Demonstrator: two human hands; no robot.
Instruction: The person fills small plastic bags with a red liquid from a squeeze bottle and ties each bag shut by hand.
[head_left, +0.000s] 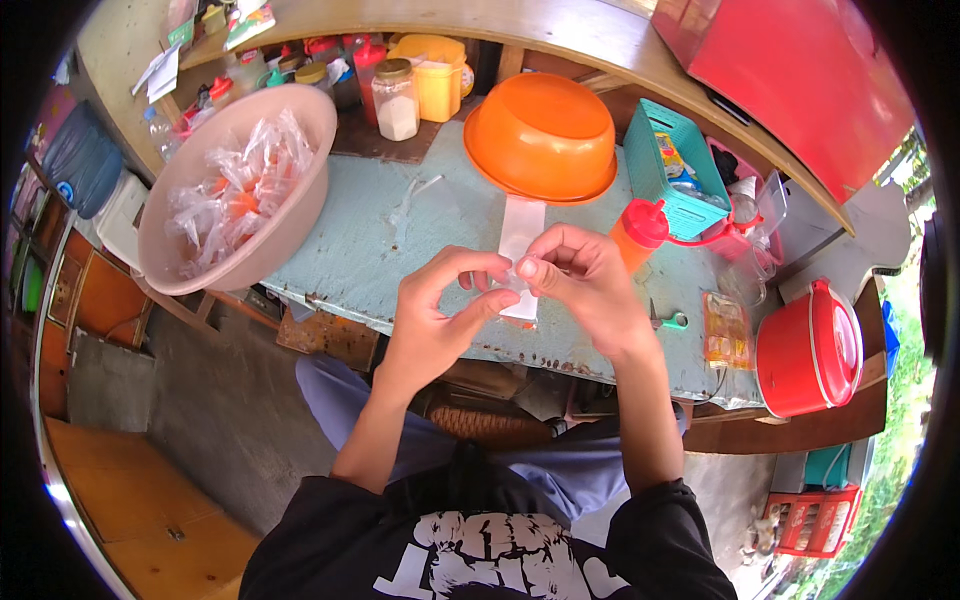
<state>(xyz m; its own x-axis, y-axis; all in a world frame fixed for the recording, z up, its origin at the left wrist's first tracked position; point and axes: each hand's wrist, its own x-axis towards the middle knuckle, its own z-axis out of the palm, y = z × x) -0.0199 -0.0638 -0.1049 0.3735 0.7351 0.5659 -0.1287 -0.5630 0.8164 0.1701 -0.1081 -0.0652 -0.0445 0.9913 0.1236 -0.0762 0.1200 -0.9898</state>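
A small piece of clear plastic (514, 283), apparently a thin bag, is held up between my two hands above the table. My right hand (581, 281) pinches it between thumb and forefinger. On its other side, my left hand (457, 292) has its thumb and curled fingers around the plastic's edge. Beneath them a white strip (523, 223), perhaps a stack of flat plastic bags, lies on the worn light-blue tabletop (360, 232). Just right of my right hand stands a squeeze bottle (637, 232) with a red cap and orange contents.
A beige basin (315, 172) at left holds several knotted plastic bags with orange contents. An upturned orange basin (551, 127) sits at the back. Rightward are a teal basket (686, 191), green-handled scissors (673, 321), a yellow packet (727, 330) and a red cooler jug (799, 356). A glass jar (396, 101) stands behind.
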